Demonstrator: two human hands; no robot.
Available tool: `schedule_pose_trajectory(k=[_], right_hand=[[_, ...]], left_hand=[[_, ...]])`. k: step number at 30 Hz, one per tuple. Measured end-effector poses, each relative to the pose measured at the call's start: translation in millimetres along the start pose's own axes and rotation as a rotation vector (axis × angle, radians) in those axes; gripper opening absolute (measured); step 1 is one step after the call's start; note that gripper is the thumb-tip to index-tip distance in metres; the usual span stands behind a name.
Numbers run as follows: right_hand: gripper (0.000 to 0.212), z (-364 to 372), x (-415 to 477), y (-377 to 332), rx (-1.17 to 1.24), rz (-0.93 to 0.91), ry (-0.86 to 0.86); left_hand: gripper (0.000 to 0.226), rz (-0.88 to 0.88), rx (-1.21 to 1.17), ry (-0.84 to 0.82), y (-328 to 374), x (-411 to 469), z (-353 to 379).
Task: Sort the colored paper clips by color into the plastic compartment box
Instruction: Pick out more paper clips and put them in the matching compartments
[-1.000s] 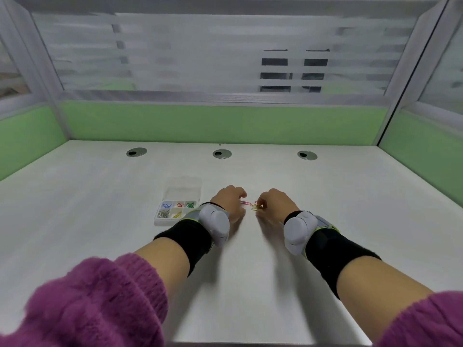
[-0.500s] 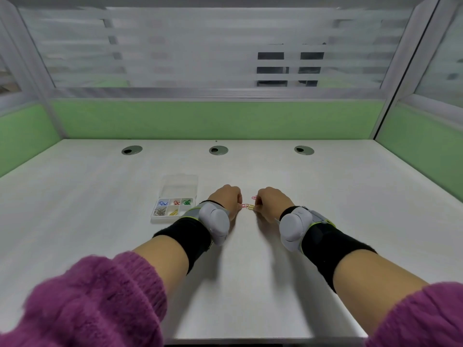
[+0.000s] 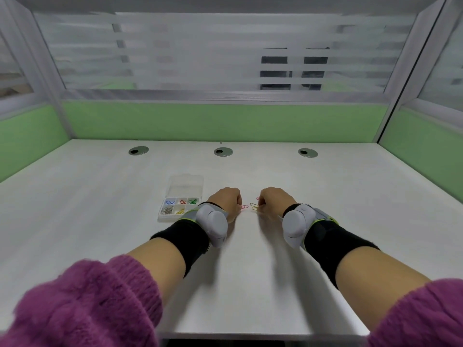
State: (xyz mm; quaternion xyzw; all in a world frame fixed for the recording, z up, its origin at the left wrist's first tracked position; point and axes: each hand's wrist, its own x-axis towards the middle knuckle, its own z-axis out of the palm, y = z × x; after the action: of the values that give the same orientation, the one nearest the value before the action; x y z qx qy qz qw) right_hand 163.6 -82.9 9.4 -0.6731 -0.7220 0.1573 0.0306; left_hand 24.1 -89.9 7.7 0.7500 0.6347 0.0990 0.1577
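**A:** Where is the box?

**B:** The box (image 3: 160, 216) sits on the desk (image 3: 100, 209), left of the middle, just beside the left wrist. Its lid (image 3: 186, 184) lies open on the far side.

**A:** What is in it?

**B:** The far row holds blue clips (image 3: 170, 202), red clips (image 3: 183, 202) and green clips (image 3: 193, 201). The near row holds silver clips (image 3: 167, 210) and then a yellow heap (image 3: 180, 211). The last near compartment is hidden behind the wrist.

**A:** And the hands?

**B:** Both are low over the middle of the desk, knuckles up, close together but apart. The left hand (image 3: 225, 201) has its fingers curled and pinches a pink clip (image 3: 244, 207) by one end. The free end points toward the other hand.

**A:** The right one?

**B:** The right hand (image 3: 271, 201) is curled too, and it grips a yellow clip (image 3: 254, 207) at its fingertips. It could be one clip or two, since it is too small to tell. A narrow gap lies between the pink clip and the yellow clip. A pink scrap (image 3: 257, 198) shows at that hand's far fingers, and I cannot tell whether it is held.

**A:** Anything else?

**B:** Each wrist carries a grey device, the left device (image 3: 213, 221) and the right device (image 3: 295, 224), each over a black band. The purple sleeves (image 3: 82, 301) are pushed up the forearms. Three round holes (image 3: 223, 151) line the desk's far edge, below a green partition (image 3: 225, 121).
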Motion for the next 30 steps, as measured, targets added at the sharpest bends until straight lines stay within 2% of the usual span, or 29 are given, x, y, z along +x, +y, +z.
schedule_pose_trajectory(k=[12,30], right_hand=[[0.023,-13.8,-9.1,-21.9,0.058,-0.005,0.027],[0.022,5.6,-11.7,-116.6,0.039,-0.178,-0.008]], left_hand=[[0.02,-0.013,-0.02,0.034,-19.7,-8.8,-26.9],[0.018,-0.177,-0.048,0.12,-99.8,-55.9,-65.6]])
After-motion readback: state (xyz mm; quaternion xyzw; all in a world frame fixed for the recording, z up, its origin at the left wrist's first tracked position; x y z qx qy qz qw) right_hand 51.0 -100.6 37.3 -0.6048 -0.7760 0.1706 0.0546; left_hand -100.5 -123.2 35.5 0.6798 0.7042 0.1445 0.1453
